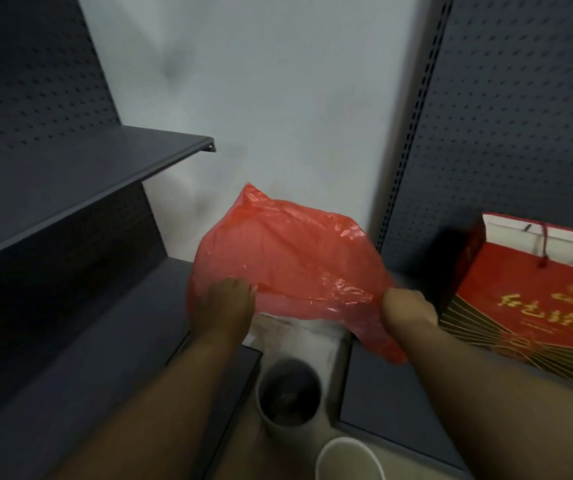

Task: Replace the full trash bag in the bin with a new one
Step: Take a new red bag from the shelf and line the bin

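A thin red plastic bag billows in the air in front of me, spread between both hands. My left hand grips its near left edge and my right hand grips its near right edge. Below the bag, between two dark shelf bases, stands a small round bin with a pale wall and a dark, unlined inside. A white rounded rim, possibly a second container, shows at the bottom edge. The bag's far end hides part of the wall.
Dark pegboard shelving with a projecting shelf stands on the left. On the right shelf base sits a red paper gift bag with gold print. A white wall lies straight ahead. White crumpled material lies behind the bin.
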Available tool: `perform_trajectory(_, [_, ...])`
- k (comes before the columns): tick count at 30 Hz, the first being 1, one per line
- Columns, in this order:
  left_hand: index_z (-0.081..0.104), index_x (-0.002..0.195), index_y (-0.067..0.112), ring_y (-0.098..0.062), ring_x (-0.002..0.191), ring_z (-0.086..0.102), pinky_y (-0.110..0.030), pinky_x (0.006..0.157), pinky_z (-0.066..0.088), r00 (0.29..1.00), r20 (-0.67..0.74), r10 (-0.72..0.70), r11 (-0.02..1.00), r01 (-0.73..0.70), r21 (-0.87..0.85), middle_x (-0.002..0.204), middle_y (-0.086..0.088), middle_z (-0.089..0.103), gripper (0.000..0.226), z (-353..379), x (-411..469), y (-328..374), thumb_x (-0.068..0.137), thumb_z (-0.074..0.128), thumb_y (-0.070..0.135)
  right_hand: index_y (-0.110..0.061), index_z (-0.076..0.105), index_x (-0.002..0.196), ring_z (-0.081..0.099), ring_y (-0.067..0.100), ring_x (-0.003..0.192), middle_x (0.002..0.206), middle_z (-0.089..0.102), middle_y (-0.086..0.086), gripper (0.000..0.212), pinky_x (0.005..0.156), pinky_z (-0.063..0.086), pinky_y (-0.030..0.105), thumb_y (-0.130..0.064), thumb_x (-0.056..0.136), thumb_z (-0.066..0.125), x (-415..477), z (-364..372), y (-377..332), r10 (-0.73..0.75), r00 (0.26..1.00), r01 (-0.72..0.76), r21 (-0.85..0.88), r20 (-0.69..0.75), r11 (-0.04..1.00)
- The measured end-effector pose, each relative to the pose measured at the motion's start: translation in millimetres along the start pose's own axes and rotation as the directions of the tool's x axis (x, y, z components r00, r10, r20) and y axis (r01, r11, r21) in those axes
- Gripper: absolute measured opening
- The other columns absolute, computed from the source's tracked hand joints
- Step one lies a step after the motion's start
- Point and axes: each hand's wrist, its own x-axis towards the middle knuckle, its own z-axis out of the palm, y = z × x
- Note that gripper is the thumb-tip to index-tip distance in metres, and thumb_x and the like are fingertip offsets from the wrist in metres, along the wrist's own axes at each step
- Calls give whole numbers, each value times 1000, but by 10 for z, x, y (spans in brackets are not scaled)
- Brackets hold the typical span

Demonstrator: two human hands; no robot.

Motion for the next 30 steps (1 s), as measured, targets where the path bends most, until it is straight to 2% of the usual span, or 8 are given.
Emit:
perform_trajectory(6, [62, 105, 13, -28, 101, 57, -31, 82, 41, 986, 161, -34, 999, 37, -18, 113, -12, 63, 39, 480, -146, 20, 100, 30, 34, -7, 53, 130, 48, 33, 125, 135, 54, 15, 41, 99, 42, 40, -3, 93, 36, -76, 473, 150, 87, 990, -83, -37, 108, 996])
perform_trajectory(11, [62, 95, 18, -32, 97, 60, -37, 84, 48, 967, 249, -46, 998, 54, -25, 105, -11, 67, 33, 1036, -243, -322, 96, 36, 38, -7, 51, 130, 45, 31, 125, 134, 53, 14, 41, 99, 40, 40, -4, 94, 32, -162, 930, 97, 135, 971, -124, -67, 199, 990])
perform_trajectory(14, [60, 99, 21, -30, 99, 59, -37, 84, 48, 944, 323, -69, 994, 92, -56, 107, -7, 65, 34, 1271, -296, -489, 96, 33, 41, -8, 53, 128, 47, 30, 124, 132, 56, 13, 41, 97, 43, 38, -2, 94, 33, -178, 1222, 12, 167, 954, -148, -94, 248, 984])
perform_trajectory(23, [65, 94, 18, -28, 95, 63, -37, 80, 50, 916, 399, -43, 993, 83, -84, 101, -6, 67, 41, 2188, -355, -880, 96, 31, 41, -13, 54, 129, 50, 28, 123, 132, 55, 10, 40, 98, 44, 36, -5, 95, 35, 52, 2239, -133, 225, 927, -180, -168, 300, 969])
perform_trajectory(26, [67, 99, 13, -30, 102, 61, -37, 89, 48, 908, 405, -111, 971, 186, -151, 108, -10, 66, 37, 2534, -363, -897, 97, 38, 36, -13, 54, 128, 49, 28, 122, 131, 55, 10, 39, 97, 44, 36, -5, 94, 37, 186, 2563, -64, 221, 927, -163, -207, 302, 965])
perform_trajectory(28, [69, 88, 6, -34, 87, 68, -38, 76, 54, 899, 423, -112, 953, 219, -212, 94, -18, 70, 40, 2770, -353, -886, 92, 42, 36, -13, 53, 129, 50, 27, 122, 131, 55, 9, 39, 97, 43, 35, -6, 94, 38, 289, 2752, 2, 222, 932, -155, -236, 288, 959])
perform_trajectory(29, [69, 91, 2, -35, 88, 68, -37, 77, 55, 913, 390, -118, 948, 221, -230, 95, -22, 70, 44, 2890, -358, -892, 90, 42, 38, -13, 54, 128, 50, 27, 121, 131, 55, 9, 38, 96, 44, 35, -7, 94, 38, 345, 2836, 34, 219, 936, -152, -247, 275, 957])
perform_trajectory(30, [67, 101, 1, -36, 99, 65, -39, 87, 51, 919, 370, -134, 949, 227, -220, 106, -24, 67, 52, 3026, -352, -912, 89, 39, 43, -13, 55, 126, 52, 27, 120, 129, 57, 9, 37, 95, 44, 35, -7, 94, 38, 401, 2923, 66, 213, 943, -147, -253, 257, 956])
